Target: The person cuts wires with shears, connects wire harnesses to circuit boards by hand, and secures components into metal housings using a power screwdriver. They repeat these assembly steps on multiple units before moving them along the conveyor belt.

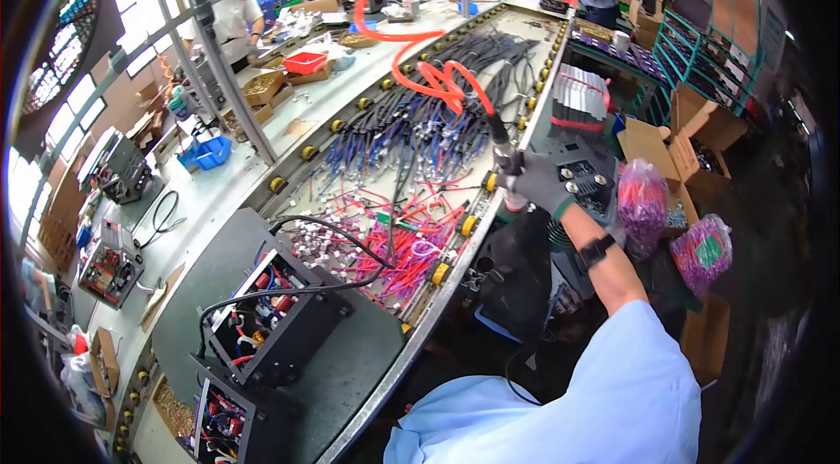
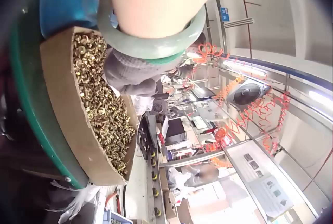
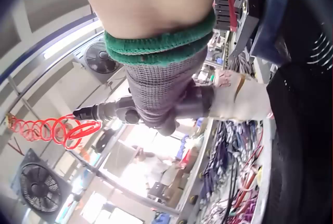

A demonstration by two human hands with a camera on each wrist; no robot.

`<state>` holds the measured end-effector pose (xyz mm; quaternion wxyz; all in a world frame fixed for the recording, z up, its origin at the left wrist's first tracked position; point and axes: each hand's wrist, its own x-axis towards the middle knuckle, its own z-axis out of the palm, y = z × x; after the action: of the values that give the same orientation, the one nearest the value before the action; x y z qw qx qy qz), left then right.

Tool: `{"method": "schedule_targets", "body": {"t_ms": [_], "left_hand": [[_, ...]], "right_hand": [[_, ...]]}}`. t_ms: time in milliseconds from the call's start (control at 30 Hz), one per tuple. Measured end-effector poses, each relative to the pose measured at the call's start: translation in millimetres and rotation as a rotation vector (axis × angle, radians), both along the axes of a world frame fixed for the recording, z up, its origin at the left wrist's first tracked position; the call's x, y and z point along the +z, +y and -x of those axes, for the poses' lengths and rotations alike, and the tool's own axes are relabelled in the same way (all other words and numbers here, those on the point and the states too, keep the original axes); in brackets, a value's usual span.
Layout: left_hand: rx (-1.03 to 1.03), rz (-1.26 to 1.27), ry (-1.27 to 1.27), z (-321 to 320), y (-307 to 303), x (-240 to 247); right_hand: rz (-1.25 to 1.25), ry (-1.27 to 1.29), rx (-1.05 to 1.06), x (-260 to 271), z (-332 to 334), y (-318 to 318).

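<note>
My right hand (image 1: pixel 542 184), in a grey knit glove with a green cuff, grips a pneumatic screwdriver (image 3: pixel 195 103) at the right edge of the bench. The tool has a dark body, a pale wrapped section (image 3: pixel 242 99) and a red coiled air hose (image 1: pixel 446 83). In the left wrist view my gloved left hand (image 2: pixel 132 75) is beside a cardboard box of small brass-coloured screws (image 2: pixel 99 109), overlapping its edge. Its fingers are bent and partly hidden, so I cannot tell whether they hold anything. The head view does not show the left hand.
Black open-topped units with wiring (image 1: pixel 271 315) stand on the bench at the front left. Behind them lie red and purple wires (image 1: pixel 407 254) and dark cable bundles (image 1: pixel 420 123). Bagged purple parts (image 1: pixel 643 206) and cartons (image 1: pixel 700 149) are on the right. Another person stands at the far end.
</note>
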<state>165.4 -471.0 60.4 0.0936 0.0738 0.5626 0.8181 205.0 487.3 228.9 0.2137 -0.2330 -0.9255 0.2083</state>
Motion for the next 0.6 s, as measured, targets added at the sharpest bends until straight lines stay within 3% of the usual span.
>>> {"method": "schedule_targets", "body": {"t_ms": [100, 167, 233, 300, 333, 367, 400, 433, 467, 533, 567, 600], "left_hand": [[0.046, -0.156, -0.011, -34, -24, 5], [0.128, -0.238, -0.040, -103, -56, 14], [0.266, -0.299, -0.044, -216, -95, 43], [0.398, -0.379, -0.008, -325, -112, 63], [0.453, -0.425, 0.018, -370, -109, 73], [0.497, -0.476, 0.047, -385, -62, 109], [1.022, -0.572, -0.215, -368, -3, 126], [0.884, -0.656, -0.087, -350, 20, 117], [0.813, -0.727, -0.056, -321, 73, 132], [0.892, -0.454, -0.172, -293, 125, 138], [0.741, -0.590, -0.233, -278, 155, 149], [0.874, -0.503, -0.338, -272, 179, 148]], "right_hand": [[-0.211, 0.291, 0.107, 26, -22, -34], [-0.074, 0.515, 0.330, 52, -32, -70], [0.332, 0.509, 0.528, 58, -28, -112], [1.396, 0.451, 0.842, 49, -16, -153], [1.541, 0.309, 0.906, 26, -8, -169], [1.838, 0.044, 0.874, 23, -3, -200], [1.120, 0.228, 1.166, 31, -14, -242], [1.288, -0.021, 1.045, -16, -9, -261], [1.262, -0.049, 1.200, -11, -12, -291], [1.210, 0.026, 1.293, -15, -23, -344], [1.329, 0.162, 1.340, -33, -25, -367], [1.361, 0.057, 1.328, -37, -27, -377]]}}
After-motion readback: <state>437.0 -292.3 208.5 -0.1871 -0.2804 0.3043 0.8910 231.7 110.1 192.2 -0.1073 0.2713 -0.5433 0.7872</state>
